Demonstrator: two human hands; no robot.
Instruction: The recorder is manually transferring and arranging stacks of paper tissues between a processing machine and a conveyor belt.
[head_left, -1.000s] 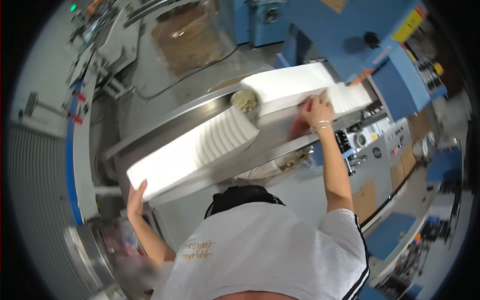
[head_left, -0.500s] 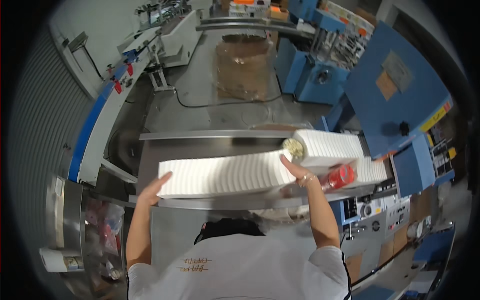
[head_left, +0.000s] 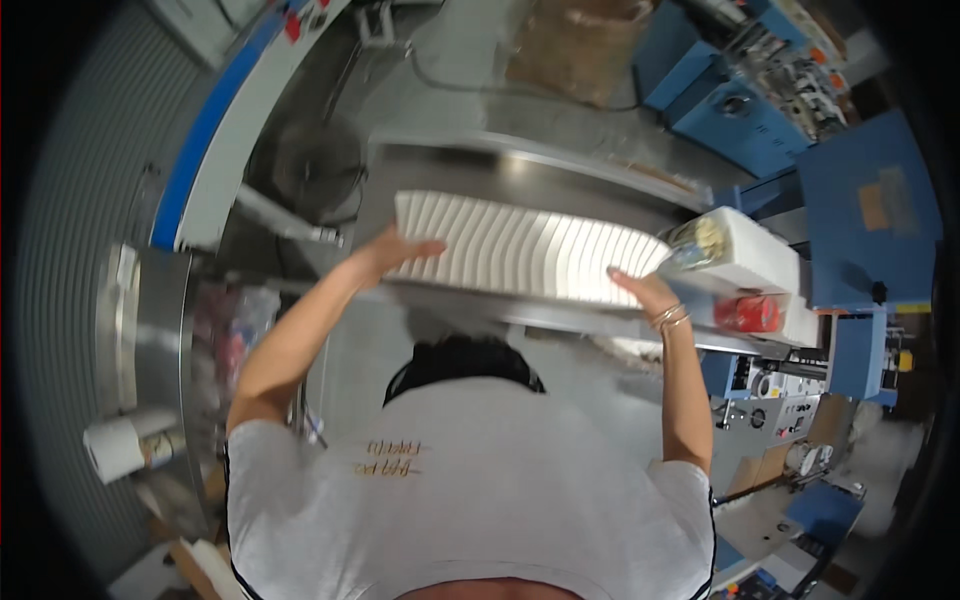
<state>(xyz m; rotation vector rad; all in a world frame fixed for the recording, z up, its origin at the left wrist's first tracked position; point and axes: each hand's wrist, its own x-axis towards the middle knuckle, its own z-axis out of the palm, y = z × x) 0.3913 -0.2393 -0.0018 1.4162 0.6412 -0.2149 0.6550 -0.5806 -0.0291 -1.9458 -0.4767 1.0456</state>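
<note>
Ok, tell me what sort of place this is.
Most likely a factory or production workshop. Showing it: the big blue machine on the floor beyond, the panel with knobs at the right, and the long row of white pieces at the metal worktable.

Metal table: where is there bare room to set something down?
The metal table is bare between the held white stack and its far edge. Its right end is crowded: second white stack, red cylinder, pale bundle.

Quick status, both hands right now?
Left hand: holding the left end of the long white stack, thumb on its near face.
Right hand: holding the same stack's right end, thumb also on it.
</note>
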